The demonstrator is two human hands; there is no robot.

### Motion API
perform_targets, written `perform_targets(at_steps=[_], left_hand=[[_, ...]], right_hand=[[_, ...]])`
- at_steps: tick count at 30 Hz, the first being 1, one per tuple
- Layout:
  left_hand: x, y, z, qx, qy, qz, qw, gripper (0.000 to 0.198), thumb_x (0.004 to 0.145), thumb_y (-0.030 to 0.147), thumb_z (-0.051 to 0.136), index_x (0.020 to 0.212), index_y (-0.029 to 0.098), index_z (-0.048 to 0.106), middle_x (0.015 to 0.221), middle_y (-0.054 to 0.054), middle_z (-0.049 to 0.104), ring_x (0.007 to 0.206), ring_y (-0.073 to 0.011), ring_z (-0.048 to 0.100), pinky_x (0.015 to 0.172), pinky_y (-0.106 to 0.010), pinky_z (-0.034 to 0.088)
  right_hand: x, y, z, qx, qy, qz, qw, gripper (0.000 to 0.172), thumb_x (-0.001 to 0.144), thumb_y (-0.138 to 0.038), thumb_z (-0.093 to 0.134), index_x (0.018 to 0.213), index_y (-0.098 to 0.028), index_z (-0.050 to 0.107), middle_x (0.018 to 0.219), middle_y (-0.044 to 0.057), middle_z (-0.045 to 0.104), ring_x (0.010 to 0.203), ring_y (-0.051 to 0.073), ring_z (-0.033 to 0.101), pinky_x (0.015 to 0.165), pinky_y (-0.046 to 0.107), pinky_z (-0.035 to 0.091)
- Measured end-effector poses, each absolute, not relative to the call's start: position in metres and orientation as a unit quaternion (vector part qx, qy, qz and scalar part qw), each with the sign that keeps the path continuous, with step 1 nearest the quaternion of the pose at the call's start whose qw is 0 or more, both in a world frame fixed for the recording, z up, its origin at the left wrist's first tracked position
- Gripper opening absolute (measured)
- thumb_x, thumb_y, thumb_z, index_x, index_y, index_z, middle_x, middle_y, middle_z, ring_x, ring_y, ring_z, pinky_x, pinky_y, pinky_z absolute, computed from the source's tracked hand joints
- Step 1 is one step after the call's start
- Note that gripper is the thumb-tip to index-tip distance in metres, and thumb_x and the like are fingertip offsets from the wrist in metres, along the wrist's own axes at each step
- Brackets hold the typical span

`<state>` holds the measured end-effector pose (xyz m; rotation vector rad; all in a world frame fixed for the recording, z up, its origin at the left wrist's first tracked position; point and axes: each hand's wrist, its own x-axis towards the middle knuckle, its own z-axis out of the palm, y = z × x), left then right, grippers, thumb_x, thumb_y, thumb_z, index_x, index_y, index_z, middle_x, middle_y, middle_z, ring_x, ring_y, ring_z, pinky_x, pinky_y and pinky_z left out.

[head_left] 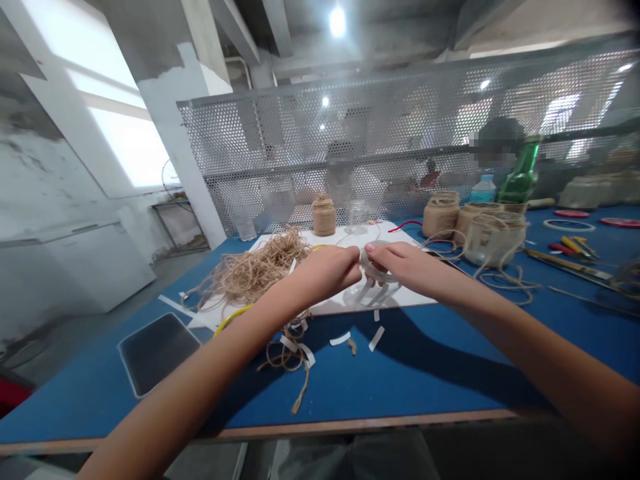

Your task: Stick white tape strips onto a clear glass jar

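Note:
A clear glass jar (373, 293) stands or is held over the white sheet (420, 299), with strips of white tape on its side. My right hand (397, 261) is closed on the jar's rim, its thumb on the near top edge. Just left of the rim, my left hand (345, 267) is curled into a pinch; whatever lies between its fingertips is hidden. A tangled heap of jute twine (260, 270) spreads beyond my left forearm. Short white tape pieces (377, 339) lie on the blue table (400, 380) in front of the jar.
Behind are a twine-wrapped jar (324, 217) and a clear jar (357, 219). To the right stand more wrapped jars (441, 217), a green bottle (520, 175) and several tools (575, 247). A dark tablet-like slab (159, 353) lies left. A perforated metal screen (290, 153) bounds the back.

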<state>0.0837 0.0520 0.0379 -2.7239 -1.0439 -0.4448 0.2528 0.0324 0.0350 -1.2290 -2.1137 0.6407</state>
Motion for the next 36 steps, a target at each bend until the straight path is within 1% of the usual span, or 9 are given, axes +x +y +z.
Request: perform_targets(at_steps=[3,7,18,25,28,32,36], left_hand=[[0.0826,0.0522,0.038,-0.92,-0.345,-0.154,0.103,0.023,0.085,0.025,0.035,0.075,0.014,0.053,0.063,-0.003,0.058,0.055,-0.0119,0.049,0.054,-0.023,0.035],[0.0824,0.0504,0.039,-0.921,-0.342,-0.151,0.111,0.025,0.086,0.024,0.032,0.074,0.014,0.053,0.062,-0.003,0.056,0.054,-0.0118,0.048,0.053,-0.024,0.034],[0.0832,0.0479,0.0406,-0.921,-0.345,-0.148,0.1,0.026,0.085,0.027,0.035,0.073,0.013,0.054,0.062,-0.003,0.058,0.052,-0.0108,0.046,0.052,-0.023,0.032],[0.0816,0.0486,0.0413,-0.93,-0.324,-0.145,0.099,0.024,0.085,0.025,0.035,0.076,0.013,0.054,0.066,-0.005,0.061,0.057,-0.0124,0.052,0.056,-0.023,0.036],[0.0838,0.0487,0.04,-0.92,-0.346,-0.133,0.127,0.025,0.085,0.026,0.034,0.077,0.013,0.054,0.065,-0.006,0.061,0.055,-0.0134,0.053,0.054,-0.024,0.036],[0.086,0.0478,0.0379,-0.911,-0.357,-0.129,0.16,0.028,0.086,0.028,0.033,0.079,0.012,0.055,0.068,-0.008,0.062,0.06,-0.0162,0.056,0.057,-0.025,0.038],[0.0847,0.0465,0.0381,-0.916,-0.354,-0.131,0.134,0.027,0.085,0.026,0.032,0.081,0.013,0.055,0.07,-0.007,0.063,0.062,-0.0162,0.056,0.059,-0.026,0.039]], right_hand=[[0.2539,0.0323,0.0353,-0.468,-0.792,0.244,0.307,0.051,0.087,-0.051,0.028,0.063,-0.017,0.056,0.068,0.003,0.06,0.065,0.014,0.051,0.064,0.026,0.034],[0.2545,0.0311,0.0364,-0.472,-0.787,0.245,0.312,0.05,0.087,-0.05,0.029,0.06,-0.017,0.054,0.064,0.002,0.057,0.062,0.013,0.049,0.061,0.026,0.032],[0.2529,0.0303,0.0373,-0.466,-0.791,0.249,0.31,0.047,0.087,-0.049,0.03,0.061,-0.017,0.053,0.064,0.001,0.057,0.061,0.013,0.048,0.059,0.026,0.031],[0.2541,0.0301,0.0365,-0.465,-0.795,0.24,0.308,0.048,0.087,-0.049,0.029,0.061,-0.017,0.053,0.065,0.002,0.058,0.062,0.013,0.049,0.061,0.026,0.032],[0.2542,0.0308,0.0353,-0.462,-0.801,0.233,0.302,0.05,0.087,-0.051,0.027,0.064,-0.017,0.055,0.07,0.003,0.06,0.066,0.014,0.05,0.064,0.026,0.034],[0.2537,0.0327,0.0336,-0.47,-0.801,0.219,0.3,0.051,0.087,-0.052,0.026,0.068,-0.017,0.057,0.074,0.004,0.062,0.068,0.015,0.051,0.065,0.027,0.034],[0.2539,0.0332,0.0336,-0.467,-0.803,0.222,0.297,0.05,0.087,-0.052,0.027,0.066,-0.017,0.055,0.071,0.003,0.06,0.066,0.015,0.05,0.063,0.026,0.034]])
